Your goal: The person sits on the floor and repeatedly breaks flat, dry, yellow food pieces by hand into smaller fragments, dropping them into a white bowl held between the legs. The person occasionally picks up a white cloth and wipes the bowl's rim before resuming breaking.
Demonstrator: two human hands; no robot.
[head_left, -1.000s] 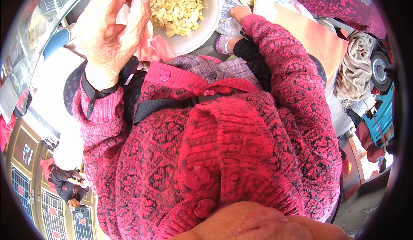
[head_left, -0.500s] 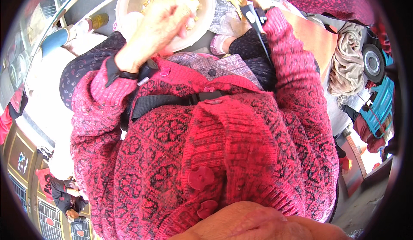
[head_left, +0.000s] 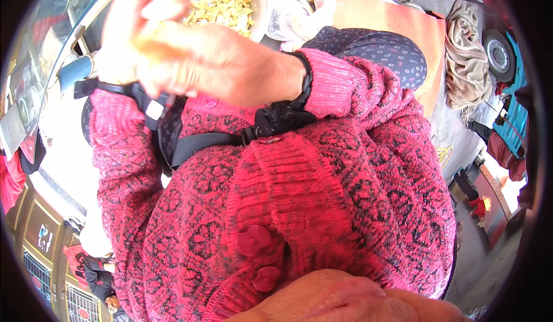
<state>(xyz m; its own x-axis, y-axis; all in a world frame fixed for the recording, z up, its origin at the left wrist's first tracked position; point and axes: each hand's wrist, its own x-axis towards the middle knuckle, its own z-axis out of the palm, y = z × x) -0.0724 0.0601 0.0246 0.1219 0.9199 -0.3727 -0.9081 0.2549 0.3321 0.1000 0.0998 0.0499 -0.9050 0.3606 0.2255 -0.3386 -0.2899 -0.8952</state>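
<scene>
The yellow pieces (head_left: 227,12) lie loose inside the pale bowl (head_left: 260,17), which is the reference for all positions. The bowl opens upward, presumably to keep the pieces contained and within reach. The pieces are short strips at mixed angles; the pile shares no single direction or long axis.

My left hand (head_left: 124,31) is raised at the left of the bowl. My right hand (head_left: 216,65) crosses on the near side of the bowl, long axis roughly sideways, pointing left toward my left hand. The two overlap in view, probably so that one can work against the other; contact is not confirmed. Both sets of fingers are blurred: I cannot tell whether they are spread, pressed together or pinching an item.

Right of the bowl lies clear plastic (head_left: 279,19); my patterned trouser knee (head_left: 383,54) is beyond it.
</scene>
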